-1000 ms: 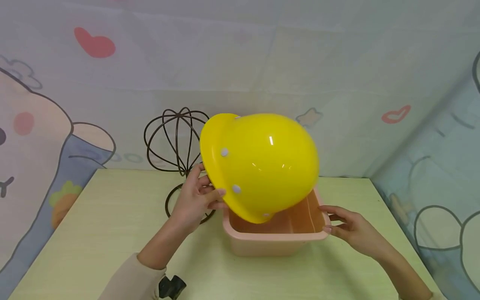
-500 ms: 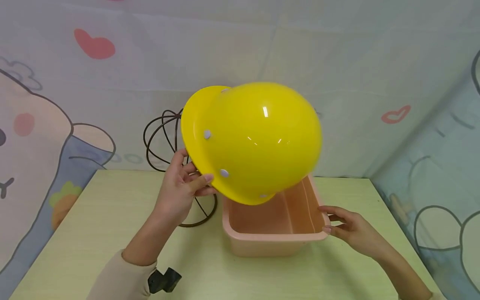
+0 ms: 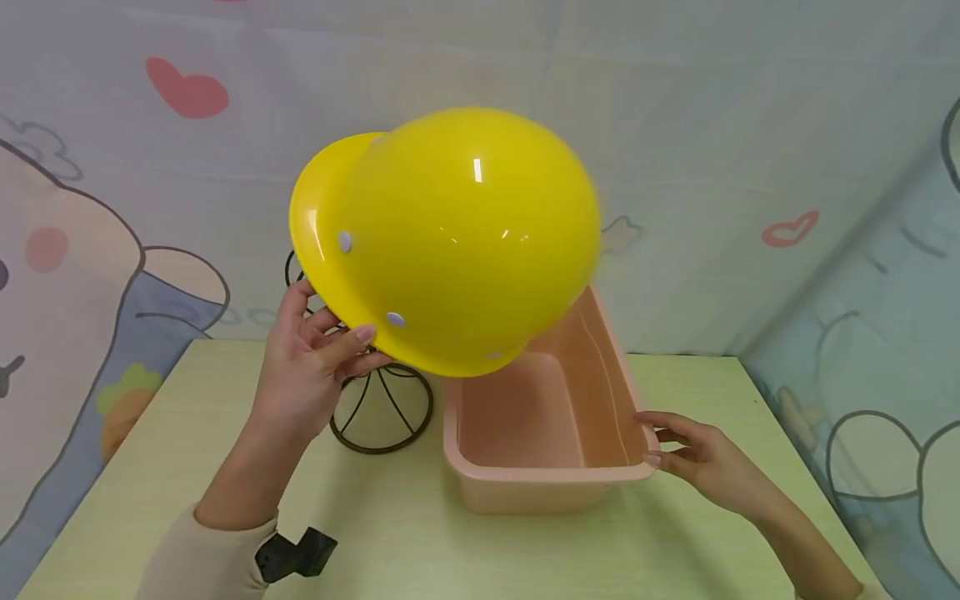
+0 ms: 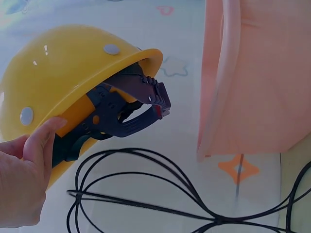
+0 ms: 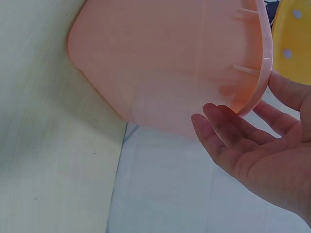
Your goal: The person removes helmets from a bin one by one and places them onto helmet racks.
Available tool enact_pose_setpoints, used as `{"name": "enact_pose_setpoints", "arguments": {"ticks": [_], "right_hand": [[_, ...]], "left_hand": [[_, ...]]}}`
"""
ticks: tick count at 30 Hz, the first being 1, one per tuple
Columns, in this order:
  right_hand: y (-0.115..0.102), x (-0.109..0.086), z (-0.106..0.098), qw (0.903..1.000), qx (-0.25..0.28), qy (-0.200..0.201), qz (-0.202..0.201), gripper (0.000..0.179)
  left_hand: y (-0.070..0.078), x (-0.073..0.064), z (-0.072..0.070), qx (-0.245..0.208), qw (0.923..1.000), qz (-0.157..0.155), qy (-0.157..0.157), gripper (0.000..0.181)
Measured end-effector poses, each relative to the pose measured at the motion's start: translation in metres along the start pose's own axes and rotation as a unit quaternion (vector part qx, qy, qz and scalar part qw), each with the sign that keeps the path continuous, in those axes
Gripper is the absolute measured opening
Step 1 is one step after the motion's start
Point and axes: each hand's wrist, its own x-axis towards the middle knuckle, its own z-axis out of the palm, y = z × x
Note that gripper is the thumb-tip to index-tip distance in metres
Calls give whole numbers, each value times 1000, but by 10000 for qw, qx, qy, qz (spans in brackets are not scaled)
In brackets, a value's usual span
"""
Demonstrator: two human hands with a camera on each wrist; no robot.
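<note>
A yellow hard hat (image 3: 465, 242) is up in the air, tilted with its brim to the left, over the wire stand and the back of the pink bin. My left hand (image 3: 300, 367) grips the brim, thumb on the outer side. Its dark inner harness (image 4: 121, 107) shows in the left wrist view. My right hand (image 3: 701, 458) pinches the right rim of the pink plastic bin (image 3: 555, 475), thumb and forefinger on either side of the lip. The bin stands upright on the table, and its visible inside holds nothing.
A dark wire stand with a round base (image 3: 381, 408) stands left of the bin, its upper cage mostly hidden behind the hat. The pale table (image 3: 405, 542) backs onto a printed cloth (image 3: 675, 125). A black wrist device (image 3: 296, 554) sits at the left sleeve.
My left hand has lifted the hard hat up and to the left, away from the bin, uncovering more of the bin's inside. The right hand and the bin have stayed put.
</note>
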Motion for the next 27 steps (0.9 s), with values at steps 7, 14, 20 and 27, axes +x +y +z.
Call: {"name": "enact_pose_setpoints", "arguments": {"ticks": [7, 14, 20, 27], "right_hand": [[-3, 0, 2, 10000, -7, 11, -37, 44], [-3, 0, 2, 9999, -82, 9, -71, 43], [-4, 1, 3, 9999, -69, 5, -99, 43], [-6, 0, 4, 9999, -92, 11, -37, 43]], "left_hand": [[5, -3, -17, -299, 9991, 222, 185, 43], [5, -7, -35, -944, 9941, 308, 435, 50], [1, -10, -44, -1190, 9906, 410, 527, 53], [-6, -11, -51, -1358, 9888, 396, 485, 53]]}}
